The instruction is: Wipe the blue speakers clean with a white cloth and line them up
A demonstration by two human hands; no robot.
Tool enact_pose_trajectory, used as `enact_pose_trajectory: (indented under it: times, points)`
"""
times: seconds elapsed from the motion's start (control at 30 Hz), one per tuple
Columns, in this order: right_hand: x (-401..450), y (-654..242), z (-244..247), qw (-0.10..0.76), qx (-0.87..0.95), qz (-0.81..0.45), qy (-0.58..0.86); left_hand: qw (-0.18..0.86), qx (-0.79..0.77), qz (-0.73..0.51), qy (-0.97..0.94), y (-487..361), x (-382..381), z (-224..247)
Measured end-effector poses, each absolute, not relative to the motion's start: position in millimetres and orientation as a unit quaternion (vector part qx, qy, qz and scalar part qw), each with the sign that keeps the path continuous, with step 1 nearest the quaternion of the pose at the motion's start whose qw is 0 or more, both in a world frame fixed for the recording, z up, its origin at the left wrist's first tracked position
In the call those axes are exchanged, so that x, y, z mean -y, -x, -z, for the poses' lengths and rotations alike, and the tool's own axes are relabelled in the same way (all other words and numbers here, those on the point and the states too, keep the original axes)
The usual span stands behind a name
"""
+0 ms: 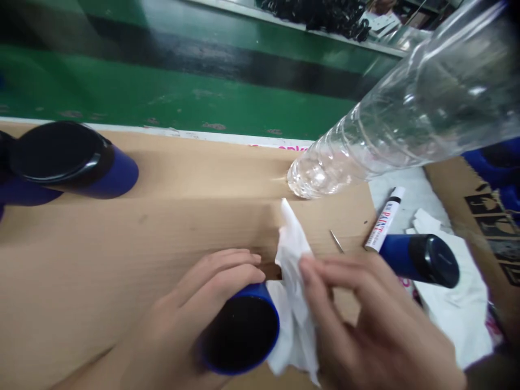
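Note:
My left hand (199, 303) is wrapped round a blue cup-like container (276, 319) with a dark opening that faces me. In my right hand (365, 314) a white tissue (294, 244) is pinched between thumb and forefinger. Part of the tissue hangs down just right of the container's rim. Whether the tissue touches the rim, I cannot tell. Both hands are over a brown cardboard sheet (174, 222).
A tall clear plastic bottle (349, 141) stands at the back right. Near it lie a paint marker (384, 219), a thin metal pin (336, 241), a blue container with a black end (406, 260) and crumpled white paper (459, 303). Blue containers with black tops (85, 162) stand left.

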State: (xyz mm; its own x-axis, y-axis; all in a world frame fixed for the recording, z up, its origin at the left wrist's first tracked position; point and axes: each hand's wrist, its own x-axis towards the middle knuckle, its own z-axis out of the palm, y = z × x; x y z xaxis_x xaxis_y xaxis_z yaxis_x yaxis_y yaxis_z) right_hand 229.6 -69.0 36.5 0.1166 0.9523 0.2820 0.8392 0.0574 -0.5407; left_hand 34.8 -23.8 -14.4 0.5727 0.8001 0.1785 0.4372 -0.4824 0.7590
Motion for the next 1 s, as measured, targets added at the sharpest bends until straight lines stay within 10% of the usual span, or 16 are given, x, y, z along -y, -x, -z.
enact_pose_trajectory:
  times: [1.0]
  points:
    - [52,-248,-36,0.350,0.665,-0.033,0.659,0.183,-0.452,-0.358,-0.796,-16,0,-18]
